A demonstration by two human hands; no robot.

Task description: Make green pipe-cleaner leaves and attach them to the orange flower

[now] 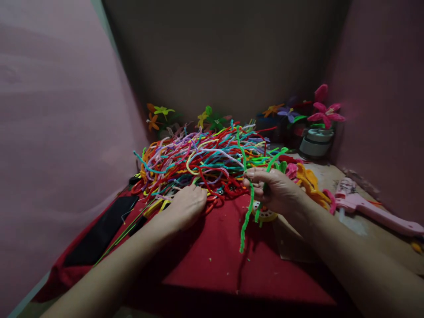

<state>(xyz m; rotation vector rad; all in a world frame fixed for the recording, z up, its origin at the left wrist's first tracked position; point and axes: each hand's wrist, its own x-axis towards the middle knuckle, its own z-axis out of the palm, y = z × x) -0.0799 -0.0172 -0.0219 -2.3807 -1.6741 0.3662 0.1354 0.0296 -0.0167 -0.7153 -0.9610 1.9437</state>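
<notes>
Bright green fuzz is catching my eye first: a long green stem (247, 212) is hanging roughly upright over the red-covered tabletop (205, 269), and the right hand (277, 186) is holding it up. That grip is looking pretty clear from where I'm standing, thumb and fingertips pinching the stem partway along, with more green poking out above and below the hand (I'm not able to tell if that's a second piece or a bend of the same one). The left hand (188, 203) is sitting low at the front edge of the pile of fuzzy stems (198, 150), knuckles up, just beside some red-orange handles (214, 201). Its fingertips are hiding from me, so I can't tell whether that grip is closing on anything. As I'm reading it, the step in hand is a stem-handling one, right side holding, left side working at the pile. The next move, I'm guessing, is calling for a steady right pinch and a light left touch, since loose ends are crossing everywhere and one tug could be dragging neighbours along. Meanwhile, a pink glue gun (371, 207) is lying off to the right, well apart from both hands.
</notes>
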